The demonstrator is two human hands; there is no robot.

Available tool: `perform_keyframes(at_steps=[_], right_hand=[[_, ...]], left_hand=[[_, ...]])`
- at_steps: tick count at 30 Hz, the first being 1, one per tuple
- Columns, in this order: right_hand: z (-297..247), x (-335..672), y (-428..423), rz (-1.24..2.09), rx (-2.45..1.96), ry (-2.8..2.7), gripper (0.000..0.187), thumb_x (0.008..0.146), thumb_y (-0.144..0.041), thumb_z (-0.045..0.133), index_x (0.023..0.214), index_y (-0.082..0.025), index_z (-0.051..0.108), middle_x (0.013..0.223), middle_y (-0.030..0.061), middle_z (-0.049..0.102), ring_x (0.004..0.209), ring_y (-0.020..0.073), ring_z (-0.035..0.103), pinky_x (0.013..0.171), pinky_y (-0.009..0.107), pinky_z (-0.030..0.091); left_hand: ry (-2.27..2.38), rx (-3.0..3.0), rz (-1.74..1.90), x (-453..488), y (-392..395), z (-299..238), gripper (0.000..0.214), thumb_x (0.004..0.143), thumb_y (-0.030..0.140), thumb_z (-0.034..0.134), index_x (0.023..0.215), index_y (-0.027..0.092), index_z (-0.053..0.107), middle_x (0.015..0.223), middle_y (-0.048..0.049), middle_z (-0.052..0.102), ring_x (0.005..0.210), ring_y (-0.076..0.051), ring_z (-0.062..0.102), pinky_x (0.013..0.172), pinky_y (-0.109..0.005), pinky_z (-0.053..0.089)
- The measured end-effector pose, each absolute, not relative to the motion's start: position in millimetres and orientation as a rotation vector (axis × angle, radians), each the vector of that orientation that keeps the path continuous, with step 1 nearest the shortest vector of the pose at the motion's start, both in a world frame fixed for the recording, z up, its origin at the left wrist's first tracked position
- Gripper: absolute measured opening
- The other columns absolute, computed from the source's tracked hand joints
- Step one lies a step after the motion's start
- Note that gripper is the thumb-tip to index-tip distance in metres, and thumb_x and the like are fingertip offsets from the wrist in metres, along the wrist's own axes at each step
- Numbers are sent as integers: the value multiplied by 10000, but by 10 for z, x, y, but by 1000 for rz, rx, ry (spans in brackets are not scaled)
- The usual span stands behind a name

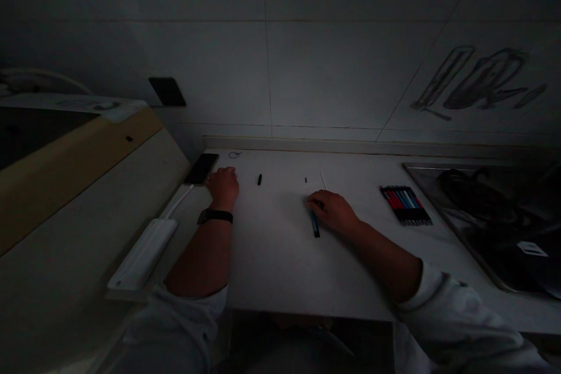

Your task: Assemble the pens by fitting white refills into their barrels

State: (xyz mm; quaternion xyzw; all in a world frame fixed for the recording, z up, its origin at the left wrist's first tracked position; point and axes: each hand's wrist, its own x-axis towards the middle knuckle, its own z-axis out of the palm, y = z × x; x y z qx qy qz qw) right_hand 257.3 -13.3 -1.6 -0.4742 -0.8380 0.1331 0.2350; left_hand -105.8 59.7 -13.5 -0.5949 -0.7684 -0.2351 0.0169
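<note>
My right hand point(333, 210) is closed, thumb and fingertips pinching the upper end of a blue pen barrel point(314, 225) with a black lower end, which slants over the white counter point(272, 245). Just beyond that hand lies a thin white stick point(323, 180), like a pen refill, partly covered by the fingers. A tiny black piece point(305, 180) is left of it, and a small black part point(260, 179), like a pen grip or cap, sits between my hands. My left hand point(222, 186) rests loosely on the counter beside a dark phone point(202, 169), fingers slightly bent, holding nothing visible.
A pack of red and blue pens point(405, 205) lies to the right, near a metal-edged sink or tray point(456, 234) with dark items. On the left are a white power strip point(144, 254) with its cable and a large pale appliance point(100, 187). A tiled wall point(324, 82) closes the back.
</note>
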Motion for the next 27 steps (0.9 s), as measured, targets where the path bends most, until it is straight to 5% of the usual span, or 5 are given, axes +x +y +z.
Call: perform_keyframes(at_steps=[6, 14, 23, 27], right_hand=[[-10, 2509, -132, 371, -1234, -2216, 197, 993, -252, 571, 1082, -238, 746, 1041, 65, 752, 850, 191, 686, 800, 332, 525], [231, 2176, 98, 249, -971, -2547, 264, 1013, -248, 543, 1214, -244, 714, 1148, 91, 727, 1033, 226, 677, 900, 351, 522], [291, 1274, 826, -205, -1013, -2909, 465, 1027, -163, 486, 1469, -262, 592, 1327, 162, 652, 1102, 296, 630, 813, 375, 476], [255, 1050, 992, -284, -957, -2955, 329, 1044, -224, 504, 1310, -236, 699, 1331, 162, 643, 1132, 303, 600, 831, 378, 453]], left_hand=[[-2410, -1822, -841, -1051, 648, -130, 183, 941, 221, 595, 1037, 210, 750, 1122, -140, 740, 1095, -331, 611, 975, -479, 410], [-2187, -1941, -1811, -833, 727, -101, 128, 929, 241, 650, 1011, 178, 724, 1011, -83, 750, 880, -193, 661, 869, -317, 503], [-2191, -1942, -1970, -810, 760, -136, 123, 917, 228, 657, 1004, 168, 719, 1012, -89, 754, 865, -180, 670, 856, -313, 523], [-2163, -1917, -2036, -832, 789, -176, 135, 921, 252, 650, 1013, 175, 711, 1018, -86, 753, 886, -185, 681, 862, -319, 533]])
